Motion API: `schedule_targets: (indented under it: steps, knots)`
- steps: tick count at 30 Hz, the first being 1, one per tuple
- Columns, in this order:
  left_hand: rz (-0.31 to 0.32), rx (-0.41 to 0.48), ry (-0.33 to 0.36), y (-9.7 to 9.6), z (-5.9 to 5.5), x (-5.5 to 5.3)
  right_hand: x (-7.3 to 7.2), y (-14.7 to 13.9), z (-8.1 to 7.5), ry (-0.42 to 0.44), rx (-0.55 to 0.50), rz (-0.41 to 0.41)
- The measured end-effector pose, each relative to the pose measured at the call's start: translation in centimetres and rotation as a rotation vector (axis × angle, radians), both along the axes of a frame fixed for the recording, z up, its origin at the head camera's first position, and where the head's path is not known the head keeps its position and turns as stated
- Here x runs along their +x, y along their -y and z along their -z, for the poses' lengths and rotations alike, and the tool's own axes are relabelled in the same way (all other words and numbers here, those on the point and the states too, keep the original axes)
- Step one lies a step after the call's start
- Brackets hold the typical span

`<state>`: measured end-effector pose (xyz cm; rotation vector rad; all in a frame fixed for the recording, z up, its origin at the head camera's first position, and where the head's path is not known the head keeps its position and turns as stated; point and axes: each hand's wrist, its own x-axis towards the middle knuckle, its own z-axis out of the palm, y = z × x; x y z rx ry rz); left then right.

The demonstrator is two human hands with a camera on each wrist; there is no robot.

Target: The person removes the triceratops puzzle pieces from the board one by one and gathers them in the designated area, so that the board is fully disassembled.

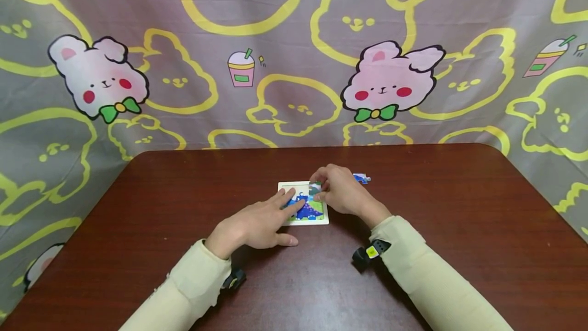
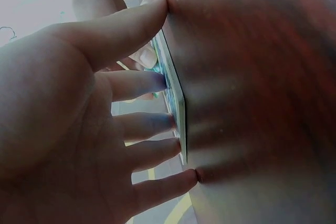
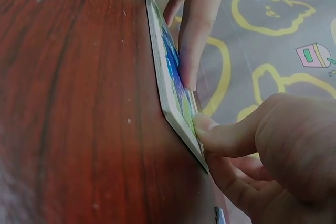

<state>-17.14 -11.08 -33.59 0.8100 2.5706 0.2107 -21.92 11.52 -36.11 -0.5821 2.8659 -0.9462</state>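
Observation:
A small jigsaw puzzle tray (image 1: pixel 304 223) with a pale frame lies flat on the table, its inside showing a blue dinosaur (image 1: pixel 308 212) on green. My left hand (image 1: pixel 254 223) is spread over the tray's left side. Its straight fingertips (image 2: pixel 168 121) rest on the picture and frame, while the thumb lies out toward me. At the tray's upper right corner, my right hand (image 1: pixel 342 190) pinches a green and grey puzzle piece (image 1: pixel 314 188) between thumb and fingers. Part of that piece is hidden by the fingers. Bare backing shows along the tray's upper part.
Just behind the right hand a loose blue puzzle piece (image 1: pixel 361 178) lies on the dark brown table (image 1: pixel 184 193). A patterned curtain (image 1: pixel 294 55) hangs along the table's far edge. Dark wrist cameras (image 1: pixel 365 257) sit at both cuffs.

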Motion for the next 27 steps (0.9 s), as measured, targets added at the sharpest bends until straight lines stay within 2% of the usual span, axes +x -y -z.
schedule_targets:
  steps: [15,22,27]
  knots:
    - [0.0,0.011,0.002,0.1,0.1,0.0,0.0,-0.5,-0.3,-0.012,0.01,-0.044]
    - [0.003,0.01,0.0,0.1,0.1,0.0,-0.1,-1.3,-1.0,-0.074,0.007,-0.035]
    - [0.0,0.009,0.006,0.1,0.1,-0.1,-0.2,-2.4,-1.6,-0.08,-0.015,-0.019]
